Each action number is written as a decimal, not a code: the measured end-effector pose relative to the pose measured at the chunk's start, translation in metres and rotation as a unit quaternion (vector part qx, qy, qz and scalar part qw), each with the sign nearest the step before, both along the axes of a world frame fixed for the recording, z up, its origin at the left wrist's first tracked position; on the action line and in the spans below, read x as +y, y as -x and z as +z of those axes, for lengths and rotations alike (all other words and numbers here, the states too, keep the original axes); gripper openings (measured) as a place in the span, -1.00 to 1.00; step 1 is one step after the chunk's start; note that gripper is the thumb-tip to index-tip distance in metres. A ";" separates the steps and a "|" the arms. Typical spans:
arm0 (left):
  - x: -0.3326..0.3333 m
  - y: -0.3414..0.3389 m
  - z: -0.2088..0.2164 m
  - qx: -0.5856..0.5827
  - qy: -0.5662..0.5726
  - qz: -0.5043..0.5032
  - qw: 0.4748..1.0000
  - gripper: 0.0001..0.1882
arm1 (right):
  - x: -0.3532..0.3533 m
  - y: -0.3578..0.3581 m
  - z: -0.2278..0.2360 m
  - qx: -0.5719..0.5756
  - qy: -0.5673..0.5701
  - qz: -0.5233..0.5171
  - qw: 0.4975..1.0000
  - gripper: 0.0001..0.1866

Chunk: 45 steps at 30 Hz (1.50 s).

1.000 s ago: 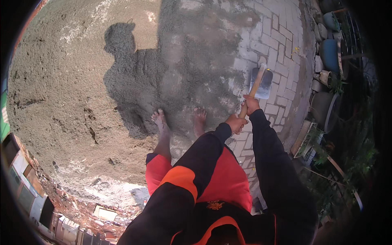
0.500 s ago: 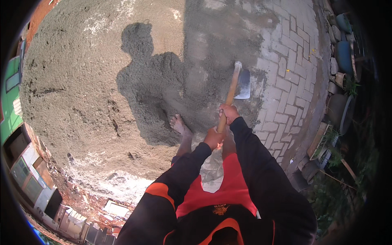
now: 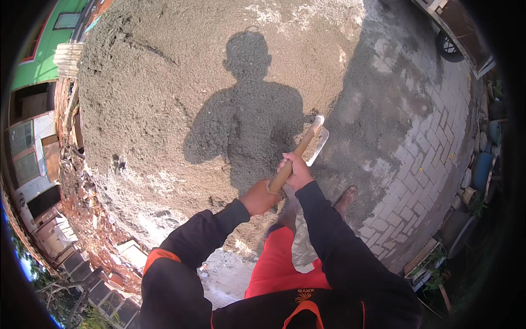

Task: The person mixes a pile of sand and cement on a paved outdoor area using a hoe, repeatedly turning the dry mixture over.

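Both hands are clenching the long wooden hoe handle [image 3: 293, 155]: the right hand [image 3: 296, 171] is gripping higher, the left hand [image 3: 259, 198] lower, hiding the handle's end. The pale metal blade [image 3: 319, 143] is showing edge-on at the grey sand heap's [image 3: 164, 98] right edge, beside the brick paving [image 3: 422, 164].
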<state>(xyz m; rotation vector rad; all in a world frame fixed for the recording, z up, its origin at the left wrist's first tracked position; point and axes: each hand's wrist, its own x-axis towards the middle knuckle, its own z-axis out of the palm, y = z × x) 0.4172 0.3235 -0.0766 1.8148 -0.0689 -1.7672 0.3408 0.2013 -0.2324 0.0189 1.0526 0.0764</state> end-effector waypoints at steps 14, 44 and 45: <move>0.374 -0.050 0.102 -0.528 -0.234 -0.227 0.784 -0.82 | 0.127 -0.076 0.149 -0.213 -0.003 0.054 0.976 -0.78; -0.101 0.450 -0.166 0.222 -0.050 -0.107 0.968 -0.81 | -0.083 0.501 -0.105 0.334 0.133 -0.071 0.930 -0.95; -0.095 0.426 -0.158 0.204 -0.032 -0.084 0.975 -0.81 | -0.077 0.472 -0.095 0.306 0.126 -0.086 0.940 -0.95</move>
